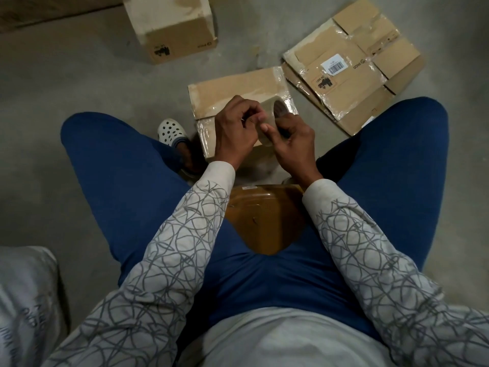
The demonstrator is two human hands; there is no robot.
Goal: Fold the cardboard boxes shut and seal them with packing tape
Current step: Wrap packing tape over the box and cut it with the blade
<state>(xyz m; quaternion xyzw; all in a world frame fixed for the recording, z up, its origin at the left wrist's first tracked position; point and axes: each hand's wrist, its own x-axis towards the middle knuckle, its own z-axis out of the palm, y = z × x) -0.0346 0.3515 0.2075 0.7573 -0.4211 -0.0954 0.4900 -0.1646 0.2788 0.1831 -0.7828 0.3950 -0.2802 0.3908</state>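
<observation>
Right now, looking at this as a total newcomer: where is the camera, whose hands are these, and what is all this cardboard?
There is no machine here. One camera sits on a person's head and looks forward and down, so you see roughly what they see. The right hand grips a roll of packing tape. The left hand pinches at the roll's outer surface, perhaps hunting for the loose end. Under the hands, a taped cardboard box lies on the concrete floor. To its right lie flattened boxes, one with a barcode label. Farther off, at upper left, stands another closed box.
</observation>
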